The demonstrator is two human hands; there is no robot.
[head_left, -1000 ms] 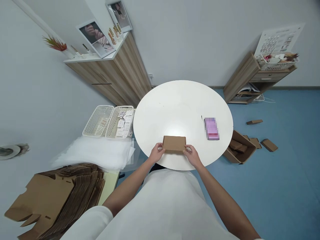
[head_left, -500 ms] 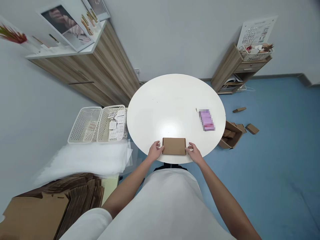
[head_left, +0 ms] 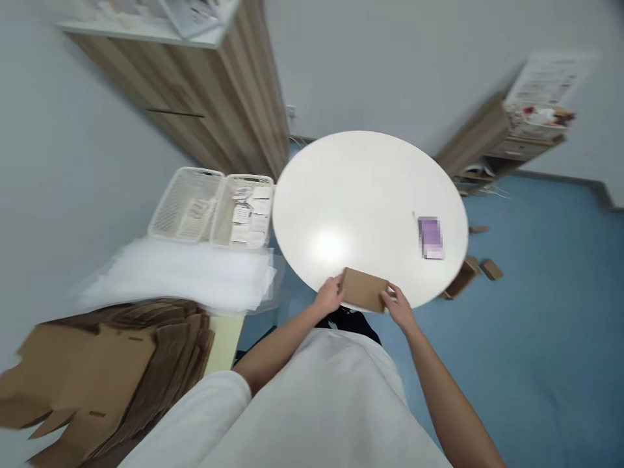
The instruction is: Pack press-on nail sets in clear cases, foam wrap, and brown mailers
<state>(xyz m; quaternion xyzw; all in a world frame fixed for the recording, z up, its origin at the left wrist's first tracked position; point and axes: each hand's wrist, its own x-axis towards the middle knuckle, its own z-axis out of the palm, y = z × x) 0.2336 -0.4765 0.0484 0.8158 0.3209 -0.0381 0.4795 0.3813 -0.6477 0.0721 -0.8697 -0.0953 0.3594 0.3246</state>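
A closed brown cardboard box [head_left: 364,289] is between my hands at the near edge of the white oval table [head_left: 361,182]. My left hand [head_left: 330,296] grips its left end, fingers curled around the side. At the right end, my right hand [head_left: 398,304] holds it with the thumb on the near side and the fingers behind. The box sits slightly tilted, its right side nearer to me. Whether its underside touches the tabletop I cannot tell.
A pixelated purple item [head_left: 431,238] lies at the table's right. To the left stand two white baskets [head_left: 242,211], one with white cards, above white sheets [head_left: 195,270] and stacked flat cardboard [head_left: 97,370]. Small boxes [head_left: 491,269] and an open carton [head_left: 461,279] rest on the blue floor.
My hands have closed on the two ends of the box, and it has turned from straight to slanted. The whole view has shifted, with the table now further right.
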